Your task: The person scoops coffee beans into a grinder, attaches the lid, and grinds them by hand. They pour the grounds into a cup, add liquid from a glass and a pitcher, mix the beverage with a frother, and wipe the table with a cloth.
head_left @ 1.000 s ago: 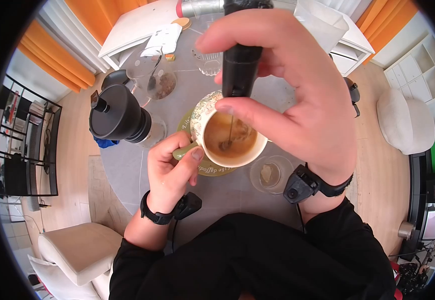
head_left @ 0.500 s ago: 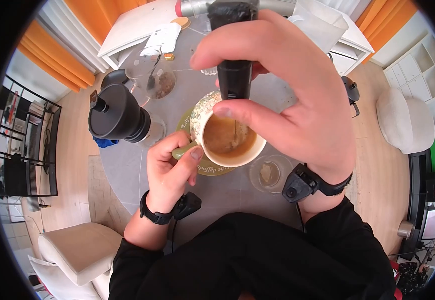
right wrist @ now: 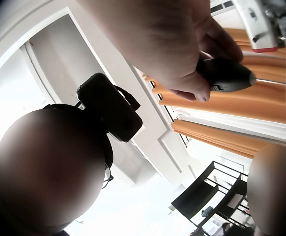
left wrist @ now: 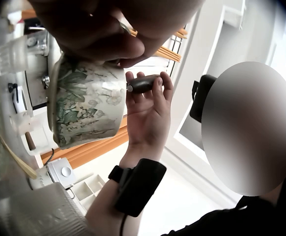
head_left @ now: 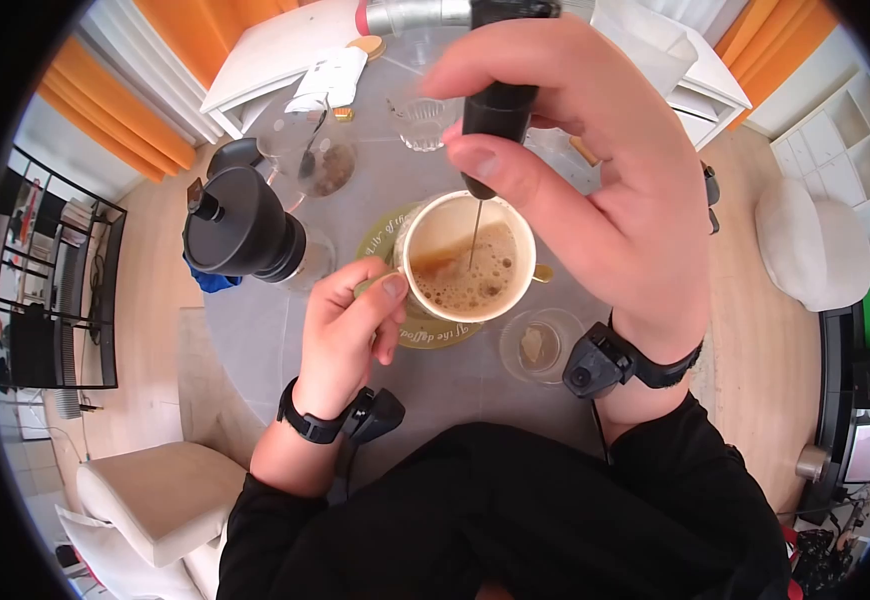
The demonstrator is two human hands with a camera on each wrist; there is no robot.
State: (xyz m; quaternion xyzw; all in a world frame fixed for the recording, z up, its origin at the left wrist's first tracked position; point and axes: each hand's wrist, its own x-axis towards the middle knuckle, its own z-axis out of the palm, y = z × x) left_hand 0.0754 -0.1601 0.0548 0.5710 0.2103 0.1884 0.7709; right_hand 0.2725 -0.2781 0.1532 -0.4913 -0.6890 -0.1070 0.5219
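Note:
My left hand [head_left: 345, 325] grips the handle of a flower-patterned mug [left wrist: 91, 98], thumb on top. Inside is a light brown drink [head_left: 470, 275] with bubbles on its surface. The mug is over a round green mat [head_left: 380, 238] with white lettering. Above it my right hand [head_left: 610, 180] holds a black handheld milk frother [head_left: 500, 115], thumb and fingers around its body. The frother's thin metal rod [head_left: 476, 235] slants down into the drink, which hides its lower end. In the right wrist view, the frother body [right wrist: 226, 74] lies between thumb and fingers.
On the grey table [head_left: 255, 350], a clear glass [head_left: 540, 345] stands right of the mug. A black lidded vessel [head_left: 230, 225] is at the left. Behind are a glass with a dark spoon [head_left: 330, 170], a ribbed glass [head_left: 420, 125] and a white packet [head_left: 330, 80].
The mug has tilted, so its patterned outside is less visible and more inner wall shows. The frother has risen slightly and shifted right, baring more rod. More bubbles show on the drink.

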